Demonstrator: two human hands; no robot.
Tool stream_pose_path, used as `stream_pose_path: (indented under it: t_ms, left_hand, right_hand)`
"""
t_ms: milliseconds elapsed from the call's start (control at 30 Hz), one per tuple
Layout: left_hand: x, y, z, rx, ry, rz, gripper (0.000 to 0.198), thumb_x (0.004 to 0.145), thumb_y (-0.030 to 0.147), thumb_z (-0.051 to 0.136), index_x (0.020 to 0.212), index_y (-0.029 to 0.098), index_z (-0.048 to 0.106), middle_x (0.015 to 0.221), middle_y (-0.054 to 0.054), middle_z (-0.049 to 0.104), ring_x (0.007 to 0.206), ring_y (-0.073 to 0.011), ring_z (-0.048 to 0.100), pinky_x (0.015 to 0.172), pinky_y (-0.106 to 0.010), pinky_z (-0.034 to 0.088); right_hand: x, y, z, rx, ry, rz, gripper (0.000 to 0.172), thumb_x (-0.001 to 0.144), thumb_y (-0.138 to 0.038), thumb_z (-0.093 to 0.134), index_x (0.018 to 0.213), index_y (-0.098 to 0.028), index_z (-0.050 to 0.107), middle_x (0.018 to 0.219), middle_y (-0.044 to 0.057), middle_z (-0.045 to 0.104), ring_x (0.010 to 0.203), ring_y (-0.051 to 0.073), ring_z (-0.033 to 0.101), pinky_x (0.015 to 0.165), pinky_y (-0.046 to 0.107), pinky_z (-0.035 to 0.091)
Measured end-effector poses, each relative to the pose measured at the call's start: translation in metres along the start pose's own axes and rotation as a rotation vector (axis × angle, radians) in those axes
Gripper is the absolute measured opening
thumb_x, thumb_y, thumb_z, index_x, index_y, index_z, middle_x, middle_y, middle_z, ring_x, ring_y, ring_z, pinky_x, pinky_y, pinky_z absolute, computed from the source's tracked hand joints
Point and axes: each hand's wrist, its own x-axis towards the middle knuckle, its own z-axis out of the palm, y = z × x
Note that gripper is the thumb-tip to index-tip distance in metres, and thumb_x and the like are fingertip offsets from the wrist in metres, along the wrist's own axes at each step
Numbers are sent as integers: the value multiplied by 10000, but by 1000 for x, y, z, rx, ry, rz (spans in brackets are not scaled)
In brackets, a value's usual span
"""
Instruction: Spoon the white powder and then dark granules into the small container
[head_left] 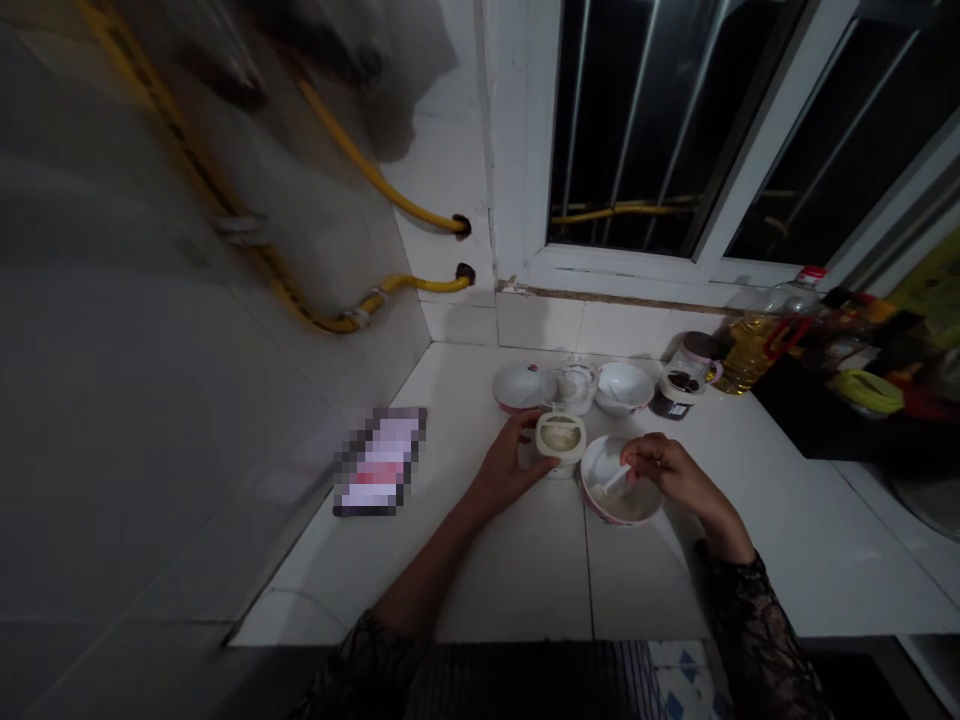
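Observation:
My left hand (517, 462) is wrapped round the side of a small cream-coloured jar (561, 440), whose open top shows pale contents. To its right, my right hand (667, 468) pinches a small white spoon (616, 478) by its handle. The spoon's tip is down inside a white bowl with a red-patterned outside (622, 519), where a pale, powdery substance lies in the bottom. The bowl and the jar stand side by side on the white tiled counter (517, 580).
Behind them stand a shallow bowl (517, 385), a clear container (576, 385), another white bowl (625, 388) and a dark-filled jar (679, 395). An oil bottle (750, 350) is at the back right beside a black stove (810, 405). A blurred-out phone-like object (381, 462) lies left.

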Motion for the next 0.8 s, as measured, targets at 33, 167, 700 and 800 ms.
stream_pose_path:
  t_ms: [33, 167, 700, 800]
  left_hand:
    - [0, 0, 0, 1, 1, 5, 582, 757, 328, 756, 1257, 224, 476, 1299, -113, 584, 1146, -270, 599, 930, -435, 515]
    - [0, -1, 0, 2, 6, 24, 585, 761, 335, 758, 1263, 231, 475, 1302, -110, 586, 1157, -270, 595, 926, -433, 520]
    - [1, 2, -1, -9, -10, 26, 585, 761, 333, 759, 1261, 224, 477, 1308, -119, 582, 1153, -275, 602, 904, -425, 531]
    - [1, 2, -1, -14, -9, 23, 587, 757, 340, 759, 1259, 221, 480, 1303, -121, 586, 1154, -279, 602, 900, -425, 533]
  right_hand:
    - [1, 0, -1, 64, 9, 44, 264, 841, -409, 565, 675, -214, 630, 592, 25, 666, 602, 178, 575, 619, 292, 443]
    - [3, 3, -5, 295, 89, 207, 235, 742, -425, 646, 719, -190, 639, 544, 11, 644, 526, 154, 541, 564, 281, 426]
    - [5, 12, -14, 458, 280, 312, 204, 620, -370, 706, 677, -177, 672, 499, 18, 633, 495, 150, 525, 557, 294, 421]
    - [6, 13, -13, 461, 279, 323, 204, 611, -370, 707, 676, -180, 674, 500, 18, 633, 501, 152, 526, 558, 293, 413]
